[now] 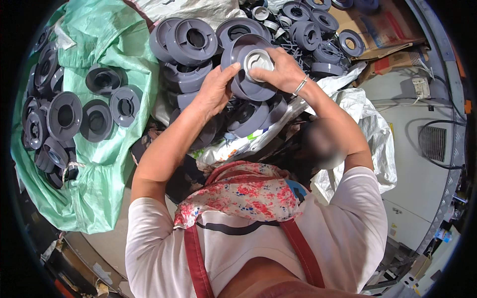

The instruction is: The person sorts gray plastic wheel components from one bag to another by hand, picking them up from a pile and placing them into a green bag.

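My left hand (217, 90) is closed on the left rim of a wide grey plastic flanged ring (237, 51), thumb on top. A small white round plastic cap (258, 60) sits at the ring's middle; whether it is seated or only resting there I cannot tell. My right hand (284, 73) grips that cap from the right, with the thumb across its lower edge and the fingers behind. Beneath and left of the held ring lie more grey flanged rings (193, 40), stacked and overlapping.
On the left, a green woven sack (102, 171) holds several grey rings (65, 116). Cut grey plastic sprues and small white rings (260, 13) lie at the far middle. Cardboard (385, 27) is at far right, beside a pale machine cabinet (415, 164). White sacking (370, 134) hangs by my right arm.
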The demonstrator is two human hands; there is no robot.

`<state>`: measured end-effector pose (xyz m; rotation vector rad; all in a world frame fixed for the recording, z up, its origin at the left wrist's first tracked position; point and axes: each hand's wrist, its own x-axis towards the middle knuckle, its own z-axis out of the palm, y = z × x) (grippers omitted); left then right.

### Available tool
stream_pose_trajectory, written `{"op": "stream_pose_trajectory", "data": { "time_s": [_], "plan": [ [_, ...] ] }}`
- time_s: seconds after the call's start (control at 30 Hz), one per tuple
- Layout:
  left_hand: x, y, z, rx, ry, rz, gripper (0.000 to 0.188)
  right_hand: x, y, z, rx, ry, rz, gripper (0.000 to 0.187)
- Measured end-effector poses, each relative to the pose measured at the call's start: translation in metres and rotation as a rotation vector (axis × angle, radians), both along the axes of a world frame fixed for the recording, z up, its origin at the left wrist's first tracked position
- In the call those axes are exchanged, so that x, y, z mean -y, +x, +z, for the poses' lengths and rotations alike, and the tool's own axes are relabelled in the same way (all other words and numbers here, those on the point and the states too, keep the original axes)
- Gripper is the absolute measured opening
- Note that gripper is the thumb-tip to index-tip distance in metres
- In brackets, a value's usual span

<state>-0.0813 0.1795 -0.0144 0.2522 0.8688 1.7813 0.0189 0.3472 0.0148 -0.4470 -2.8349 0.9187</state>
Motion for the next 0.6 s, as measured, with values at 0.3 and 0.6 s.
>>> {"op": "stream_pose_trajectory", "data": {
  "time_s": [0.3,0.6],
  "plan": [
    [0.011,-0.01,0.012,-0.05,-0.061,-0.166,0.034,0.003,0.009,0.035,-0.01,0.287,0.549,0.076],
    [0.008,-0.004,0.005,0.062,-0.005,-0.192,0.035,-0.003,0.008,0.023,0.057,0.238,0.565,0.074]
  ]
}}
